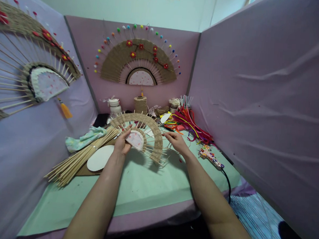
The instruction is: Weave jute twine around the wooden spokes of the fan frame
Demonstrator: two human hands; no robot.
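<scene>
A half-round fan (148, 129) of thin wooden sticks wound with jute cord, with a pale dotted fabric centre, is held upright over the green table mat (145, 190). My left hand (123, 142) grips it at the fabric centre, fingers closed. My right hand (176, 140) pinches the fan's right edge near the stick ends and cord, fingers closed.
A bundle of wooden sticks (79, 158), a white oval card (100, 158) and a mint cloth (85, 137) lie left. Jute spool (140, 104), white jar (114, 106) and coloured pipe cleaners (191, 124) stand behind. A patterned glue gun (210, 156) lies right. Finished fans (139, 63) hang on purple walls.
</scene>
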